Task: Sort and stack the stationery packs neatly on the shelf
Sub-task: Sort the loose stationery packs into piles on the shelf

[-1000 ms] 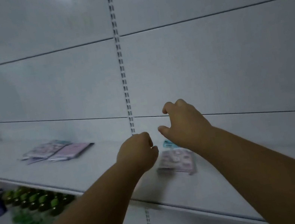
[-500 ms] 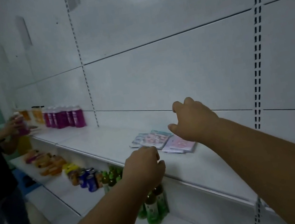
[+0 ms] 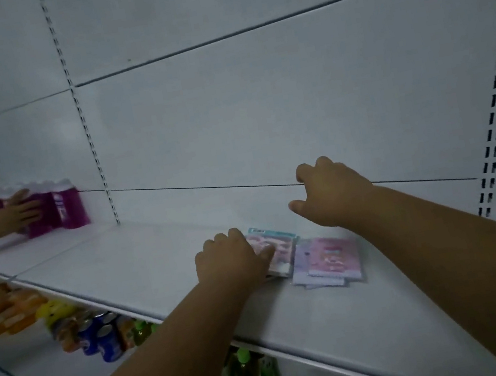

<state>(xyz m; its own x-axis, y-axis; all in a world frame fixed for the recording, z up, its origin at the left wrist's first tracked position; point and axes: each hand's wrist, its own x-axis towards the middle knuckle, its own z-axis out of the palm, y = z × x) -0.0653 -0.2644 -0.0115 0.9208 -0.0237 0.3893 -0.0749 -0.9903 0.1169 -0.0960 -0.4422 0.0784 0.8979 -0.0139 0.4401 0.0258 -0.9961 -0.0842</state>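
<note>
The left hand [image 3: 231,262] lies on the white shelf [image 3: 142,272], fingers curled loosely, its fingertips touching the near-left edge of the teal-edged pack [image 3: 276,250]; it presses or nudges rather than grips. The right hand [image 3: 328,191] hovers above and just behind the packs, fingers half bent, holding nothing. Just to the right of the left hand's pack, and below the right hand, sits the pink and lilac pack [image 3: 327,260], lying flat on at least one more pack beneath it. Both stacks run with their long sides from front to back of the shelf. The left hand is nearer, so sliding the teal-edged pack rightward looks like its job.
</note>
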